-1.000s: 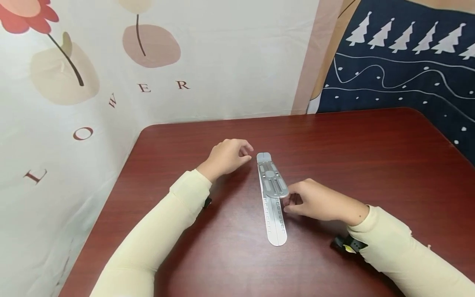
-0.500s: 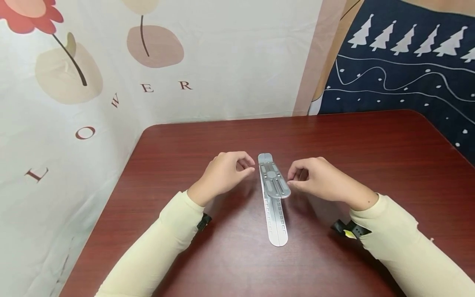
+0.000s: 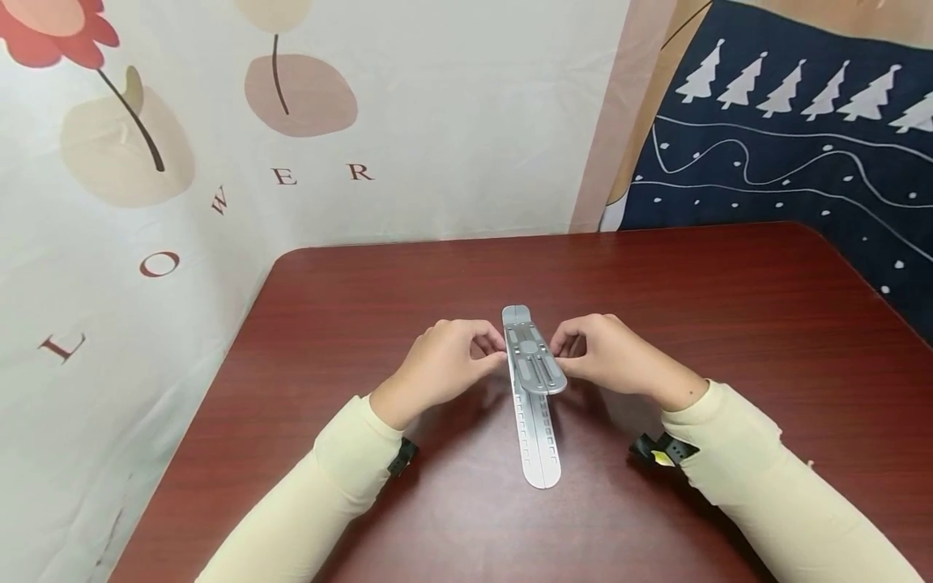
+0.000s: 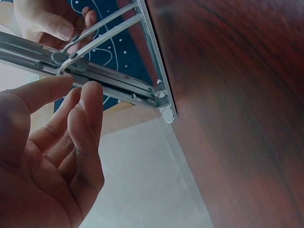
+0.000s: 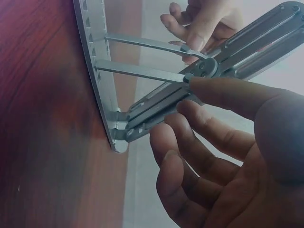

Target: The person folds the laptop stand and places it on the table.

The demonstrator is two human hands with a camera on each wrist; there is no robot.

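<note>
A folding metal stand (image 3: 542, 437) stands on the table, its slotted base flat and its grooved upper plate (image 3: 530, 351) raised at a slant. Two thin support legs (image 5: 142, 72) link base and plate, as the right wrist view shows. At the stand's left side is my left hand (image 3: 446, 362), fingers loosely bent, thumb tip close to the pivot end of a leg. My right hand (image 3: 615, 356) is opposite, its thumb touching the other leg's pivot end, with the remaining fingers bent below the plate. Neither hand shows a firm grip. The plate partly hides the fingertips in the head view.
The reddish-brown wooden table (image 3: 350, 291) extends around the stand. Behind it hangs a pale printed cloth (image 3: 466, 105), with a dark blue tree-patterned cloth (image 3: 765, 162) at the right. Black wrist straps (image 3: 662, 448) sit at the cuffs.
My left hand has come nearer along the stand's left side. My right hand has moved up from the lower right to beside the plate, then inward against the stand. The stand keeps its place.
</note>
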